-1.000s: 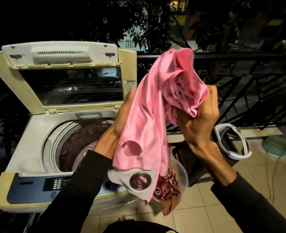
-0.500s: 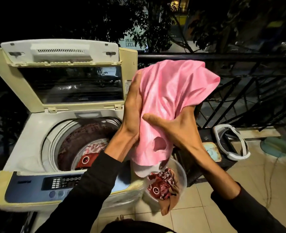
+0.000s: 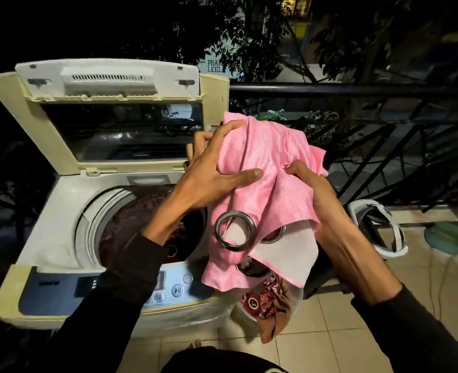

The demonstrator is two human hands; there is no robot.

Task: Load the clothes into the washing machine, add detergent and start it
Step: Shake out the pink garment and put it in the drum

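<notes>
Pink woven cloth with metal eyelet rings and a white lining band (image 3: 265,184) is sitting bunched between both hands, held in the air just right of the washer's open mouth and above the clear plastic basket of patterned red and brown clothes (image 3: 269,300). A second ago it was hanging long from a raised right hand; now it is being gathered into a compact bundle and is sitting lower and closer to the machine. The left hand (image 3: 209,173) is spreading over the cloth's left side, fingers curled into the folds and thumb pressing across the front. The right hand (image 3: 316,195) is gripping the right edge, fingers clamped on the fabric.

Cream top-loading washing machine (image 3: 61,219) is standing with its lid propped upright, and dark reddish laundry is already lying in the drum (image 3: 139,219). Judging by the bundling, the person is readying this piece to drop through the opening. More clothes are waiting in the basket, so loading is only partly done, and detergent and the start button on the blue control panel (image 3: 50,289) are yet to come.
</notes>
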